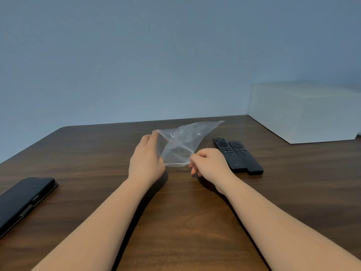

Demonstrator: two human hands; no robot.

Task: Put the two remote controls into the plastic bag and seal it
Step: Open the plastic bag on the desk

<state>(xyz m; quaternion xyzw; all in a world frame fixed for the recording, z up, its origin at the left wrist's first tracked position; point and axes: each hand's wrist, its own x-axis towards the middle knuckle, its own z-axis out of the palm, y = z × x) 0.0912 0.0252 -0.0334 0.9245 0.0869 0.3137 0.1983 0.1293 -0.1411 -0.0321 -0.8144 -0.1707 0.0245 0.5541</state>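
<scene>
At the lower left of the frame a dark phone (23, 200) in a folding case is lying on the wooden table (97, 153), apart from the work; at centre we are holding the clear plastic bag (183, 143) just above the table, its mouth turned toward us and its closed end pointing to the upper right. Our left hand (146, 159) is gripping the left edge of the mouth, fingers closed on the film; our right hand (209, 163) is pinching the right edge between thumb and fingertips, so both grips are narrow and holding the bag. We judge that the step in hand is opening the mouth; doing it well means drawing the two lips apart rather than sideways, and keeping one hand on the rim while the other is fetching. The bag is showing nothing inside; it is empty and unsealed. Right of centre the two remote controls (237, 155) are lying side by side, touching, just beside our right hand. At the upper right a white box (304, 112) is standing; we cannot tell its contents.
</scene>
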